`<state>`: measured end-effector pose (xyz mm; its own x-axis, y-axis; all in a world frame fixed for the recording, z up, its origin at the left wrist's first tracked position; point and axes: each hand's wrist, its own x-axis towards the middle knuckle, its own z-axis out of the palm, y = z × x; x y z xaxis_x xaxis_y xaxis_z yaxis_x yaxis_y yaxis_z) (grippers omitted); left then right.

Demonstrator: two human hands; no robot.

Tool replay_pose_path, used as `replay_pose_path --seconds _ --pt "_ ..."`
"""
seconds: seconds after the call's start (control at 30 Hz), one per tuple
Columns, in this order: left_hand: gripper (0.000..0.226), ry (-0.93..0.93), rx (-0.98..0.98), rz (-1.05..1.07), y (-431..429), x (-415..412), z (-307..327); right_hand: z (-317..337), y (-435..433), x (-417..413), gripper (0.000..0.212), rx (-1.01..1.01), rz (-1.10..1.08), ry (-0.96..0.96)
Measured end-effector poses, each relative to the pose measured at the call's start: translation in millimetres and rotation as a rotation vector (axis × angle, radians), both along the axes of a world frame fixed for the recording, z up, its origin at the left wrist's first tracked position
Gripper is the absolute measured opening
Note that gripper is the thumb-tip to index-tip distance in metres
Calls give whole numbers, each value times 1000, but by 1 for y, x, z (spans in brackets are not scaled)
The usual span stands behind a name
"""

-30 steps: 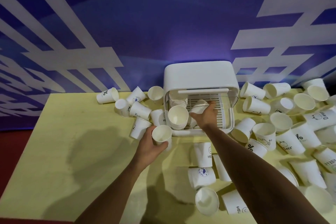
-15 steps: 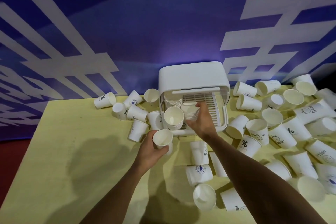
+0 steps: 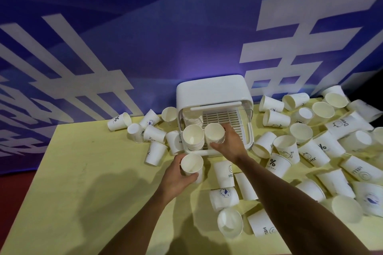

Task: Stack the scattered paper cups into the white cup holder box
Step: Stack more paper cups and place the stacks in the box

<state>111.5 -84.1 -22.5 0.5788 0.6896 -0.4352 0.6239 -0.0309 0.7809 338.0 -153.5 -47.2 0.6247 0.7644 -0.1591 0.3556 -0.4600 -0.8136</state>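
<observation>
Head view: short stacks (image 3: 192, 137) stand in the white cup holder box (image 3: 213, 91) at the far edge of the table (image 3: 83, 172). Dozens of loose cups (image 3: 276, 119) lie around it, so most of the work is left. The right hand (image 3: 230, 143) grips a held stack (image 3: 214, 133) at the box's mouth. Nearer, the left hand (image 3: 178, 176) grips a single cup (image 3: 191, 166).

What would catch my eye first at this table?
A heap of white paper cups sprawls over the yellow table's right side, below a blue wall. At the back stands the white cup holder box, where the right hand grips a cup stack while the left hand holds a single cup.
</observation>
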Motion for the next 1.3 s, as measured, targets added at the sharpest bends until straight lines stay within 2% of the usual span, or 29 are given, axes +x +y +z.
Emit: replay_pose_path --seconds 0.27,0.47,0.6,0.8,0.97,1.07,1.3 --pt "55 -25 10 -23 -3 6 10 6 -13 -5 85 -37 16 -56" --pt "50 -80 -27 -32 -3 19 19 20 -32 -19 55 41 15 -173" --pt "53 -89 -21 -53 -1 30 20 26 -40 -33 58 83 192 -238" --pt "50 -128 -37 -59 0 42 30 22 -45 -41 70 71 278 -178" --pt "52 -140 -33 -76 0 47 22 22 -47 -50 76 86 222 -36" --pt "55 -150 -53 -97 0 47 23 26 -50 -48 80 102 146 -19" --pt "32 -43 -54 -82 15 28 17 45 -45 -19 87 156 -88 -55"
